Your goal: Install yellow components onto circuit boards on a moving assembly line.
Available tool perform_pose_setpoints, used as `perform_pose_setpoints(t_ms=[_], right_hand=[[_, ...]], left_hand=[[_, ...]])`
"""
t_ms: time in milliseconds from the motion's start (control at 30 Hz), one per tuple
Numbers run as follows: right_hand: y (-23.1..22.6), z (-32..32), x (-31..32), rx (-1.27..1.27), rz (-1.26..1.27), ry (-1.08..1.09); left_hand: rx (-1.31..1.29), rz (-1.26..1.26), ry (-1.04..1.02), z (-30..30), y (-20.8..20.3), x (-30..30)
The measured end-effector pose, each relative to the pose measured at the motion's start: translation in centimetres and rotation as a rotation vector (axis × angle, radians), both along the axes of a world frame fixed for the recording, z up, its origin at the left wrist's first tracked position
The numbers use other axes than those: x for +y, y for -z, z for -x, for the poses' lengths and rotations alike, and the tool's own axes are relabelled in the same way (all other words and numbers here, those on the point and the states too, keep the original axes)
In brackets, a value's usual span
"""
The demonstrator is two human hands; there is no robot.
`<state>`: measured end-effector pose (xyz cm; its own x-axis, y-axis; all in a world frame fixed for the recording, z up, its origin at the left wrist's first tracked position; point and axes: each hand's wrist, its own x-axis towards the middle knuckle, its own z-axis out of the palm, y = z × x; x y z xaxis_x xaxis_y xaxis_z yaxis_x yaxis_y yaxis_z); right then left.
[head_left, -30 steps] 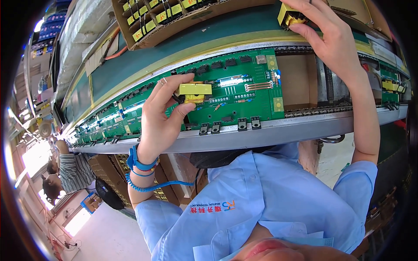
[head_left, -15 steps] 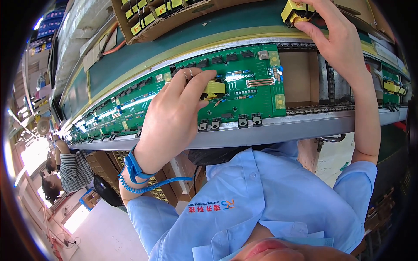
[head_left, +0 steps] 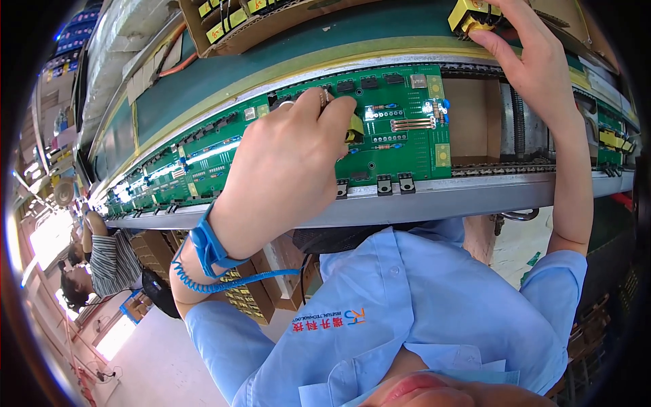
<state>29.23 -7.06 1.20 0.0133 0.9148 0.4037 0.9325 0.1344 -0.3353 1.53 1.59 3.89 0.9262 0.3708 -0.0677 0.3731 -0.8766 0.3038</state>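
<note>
My left hand [head_left: 288, 152] bends over a green circuit board [head_left: 413, 154], its fingers closed around a yellow transformer [head_left: 354, 129] that sits at the board's surface. Most of that transformer is hidden by the fingers, so its pins cannot be seen. A blue wristband [head_left: 209, 247] with a coiled cord circles the left wrist. At the upper right, my right hand [head_left: 532, 71] pinches a second yellow transformer [head_left: 466, 20] by thumb and fingers, raised beyond the line. Black components [head_left: 384, 183] stand along the board's near edge.
The boards lie in a row on a conveyor with a metal rail [head_left: 386, 214]. A cardboard box [head_left: 298, 28] of yellow transformers stands beyond it. Another board with a yellow transformer [head_left: 616, 140] is at far right. A person in a striped top [head_left: 112, 261] works at far left.
The circuit board has shifted slightly right along the conveyor. My left hand has moved right with it and closed further over the transformer. My right hand with its transformer has drifted slightly right.
</note>
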Motion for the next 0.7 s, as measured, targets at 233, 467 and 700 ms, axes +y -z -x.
perform_pose_setpoints(t_ms=[233,467,700], right_hand=[[0.1,0.1,0.0,0.043,0.010,-0.002],[-0.2,0.3,0.4,0.048,0.021,0.013],[-1.8,-0.2,-0.6,-0.075,0.088,0.036]], left_hand=[[0.100,-0.035,0.060,0.0,0.0,0.1],[-0.007,-0.283,0.068,-0.2,1.2,-1.4],[-0.105,-0.216,0.087,-0.5,1.6,-1.5]])
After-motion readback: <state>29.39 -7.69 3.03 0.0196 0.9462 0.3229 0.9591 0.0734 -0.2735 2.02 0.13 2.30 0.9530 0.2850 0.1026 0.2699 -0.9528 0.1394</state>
